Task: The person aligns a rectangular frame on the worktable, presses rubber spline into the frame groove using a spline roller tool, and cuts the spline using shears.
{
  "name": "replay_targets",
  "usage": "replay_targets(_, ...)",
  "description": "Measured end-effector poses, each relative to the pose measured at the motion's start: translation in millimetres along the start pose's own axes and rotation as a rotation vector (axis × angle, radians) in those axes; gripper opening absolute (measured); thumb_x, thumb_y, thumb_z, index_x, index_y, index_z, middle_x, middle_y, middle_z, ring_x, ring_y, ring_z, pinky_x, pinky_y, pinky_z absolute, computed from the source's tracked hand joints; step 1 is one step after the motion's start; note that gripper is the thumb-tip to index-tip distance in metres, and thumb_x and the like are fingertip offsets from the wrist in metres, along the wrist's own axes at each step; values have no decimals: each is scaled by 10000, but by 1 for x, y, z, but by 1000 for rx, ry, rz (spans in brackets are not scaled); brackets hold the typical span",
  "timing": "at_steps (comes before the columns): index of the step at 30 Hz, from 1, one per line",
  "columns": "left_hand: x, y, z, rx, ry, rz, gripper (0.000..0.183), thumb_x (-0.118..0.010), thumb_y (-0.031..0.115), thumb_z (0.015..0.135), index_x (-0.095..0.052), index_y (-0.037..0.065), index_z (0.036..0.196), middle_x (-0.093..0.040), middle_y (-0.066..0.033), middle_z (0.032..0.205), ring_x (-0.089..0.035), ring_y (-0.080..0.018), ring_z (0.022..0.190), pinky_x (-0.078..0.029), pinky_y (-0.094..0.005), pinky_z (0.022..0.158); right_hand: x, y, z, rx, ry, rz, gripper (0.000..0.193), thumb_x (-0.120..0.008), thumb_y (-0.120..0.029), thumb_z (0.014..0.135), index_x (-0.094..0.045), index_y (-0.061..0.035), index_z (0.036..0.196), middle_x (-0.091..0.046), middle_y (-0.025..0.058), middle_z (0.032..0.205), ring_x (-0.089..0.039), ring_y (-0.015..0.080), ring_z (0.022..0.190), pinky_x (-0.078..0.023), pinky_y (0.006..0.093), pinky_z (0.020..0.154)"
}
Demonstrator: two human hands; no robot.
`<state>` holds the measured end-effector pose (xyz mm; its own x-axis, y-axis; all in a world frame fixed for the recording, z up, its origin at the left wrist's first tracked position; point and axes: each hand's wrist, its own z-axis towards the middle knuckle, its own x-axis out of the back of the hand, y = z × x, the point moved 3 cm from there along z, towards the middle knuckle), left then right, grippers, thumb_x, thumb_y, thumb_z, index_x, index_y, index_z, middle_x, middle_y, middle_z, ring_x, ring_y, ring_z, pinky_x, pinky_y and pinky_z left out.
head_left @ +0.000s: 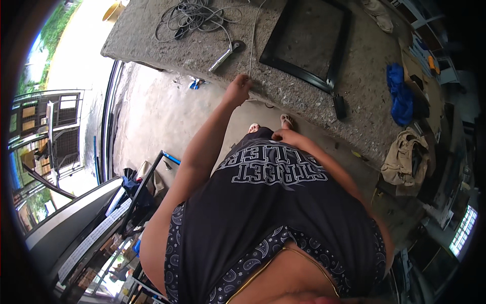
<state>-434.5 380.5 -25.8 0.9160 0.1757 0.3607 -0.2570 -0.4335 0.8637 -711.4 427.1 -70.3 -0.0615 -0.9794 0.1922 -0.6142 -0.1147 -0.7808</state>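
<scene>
My left hand [239,91] is at the near edge of a rough, concrete-like tabletop [202,45], its fingers closed around the lower end of a thin grey cord [253,40]. The cord runs away from me across the top. Just left of it lies a silver metal tool [223,58] with a rounded dark end, next to a tangled coil of grey cable [200,17]. To the right a black rectangular frame [296,73] lies flat. My right hand [284,136] rests low in front of my dark shirt, fingers curled; whatever is in them is hidden.
A small black block [339,107] sits near the table's front edge, right of the frame. Farther right are a blue cloth bundle [399,93] and a tan cloth [405,157]. A dark metal rail with a blue end [170,158] stands at my left.
</scene>
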Motion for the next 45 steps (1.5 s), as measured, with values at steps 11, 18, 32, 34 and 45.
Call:
replay_targets(11, 7, -13, 11, -24, -94, -23, 373, -613, 232, 998, -546, 7, 1287, -698, -106, 974, -650, -160, 651, -526, -331, 598, -45, 38, 34, 287, 215, 89, 259, -663, -273, 912, -717, -112, 1108, -645, 128, 1080, -575, 224, 1000, -430, 338, 908)
replay_targets(18, 13, -24, 36, -675, 183, 309, 296, -694, 241, 943, -619, 39, 1145, -702, -123, 989, -689, -230, 776, -570, -365, 653, -49, 147, 107, 191, 853, -96, 1209, -849, -397, 658, -188, -25, 1599, -321, 208, 1580, -249, 388, 1468, -219, 386, 1219)
replay_targets(32, 14, -4, -2, -69, -130, -102, 340, -617, 249, 999, -553, 49, 1266, -681, -90, 964, -652, -153, 622, -513, -329, 532, -21, 25, 43, -261, 83, 594, 442, -744, -314, 852, -672, -36, 1187, -719, 55, 1016, -654, 193, 903, -513, 330, 840)
replay_targets(34, 13, -7, 0, -68, -122, -122, 379, -637, 268, 984, -551, 46, 1279, -693, -101, 960, -656, -167, 624, -521, -338, 550, -13, 28, 49, -422, 91, 540, 330, -681, -271, 904, -700, -34, 1132, -716, 52, 1005, -642, 174, 898, -513, 326, 812)
replay_targets(45, -9, -12, 13, -187, -30, -187, 272, -627, 187, 995, -556, 11, 1190, -650, -71, 930, -596, -135, 657, -509, -298, 554, 60, 55, 25, -218, 150, 311, 432, -707, -299, 897, -673, 16, 1191, -738, 144, 1062, -699, 193, 854, -559, 359, 797)
